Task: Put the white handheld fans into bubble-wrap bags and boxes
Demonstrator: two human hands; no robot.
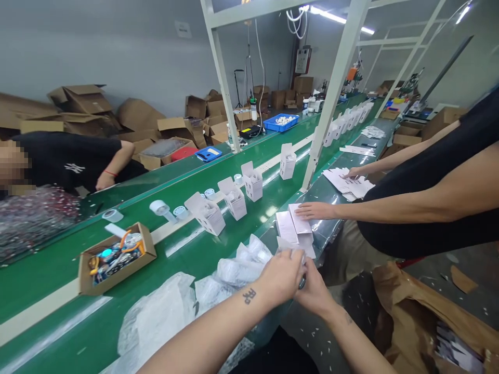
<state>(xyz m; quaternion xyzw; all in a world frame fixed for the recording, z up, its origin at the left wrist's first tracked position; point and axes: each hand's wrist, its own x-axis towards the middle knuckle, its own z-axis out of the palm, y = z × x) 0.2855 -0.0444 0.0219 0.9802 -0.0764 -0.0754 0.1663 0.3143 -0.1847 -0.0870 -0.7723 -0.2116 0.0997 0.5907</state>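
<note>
My left hand (283, 272) and my right hand (315, 292) are closed together at the near edge of the bench. A small dark rounded piece (302, 281) shows between them; the rest of what they grip is hidden by the fingers. Just beyond my left hand a white carton flap (286, 244) sticks up, and I cannot tell if it belongs to the held thing. Left of my hands lie several clear bubble-wrap bags (237, 271). A co-worker's hand (316, 210) rests on white cartons (286, 227) right ahead.
Open white boxes (210, 219) stand in a row along the green conveyor (187, 265). A cardboard box (117, 280) of small parts and white tape rolls (159, 208) sit leftward. White frame posts (331, 88) rise from the line. Another person (74, 161) is across it.
</note>
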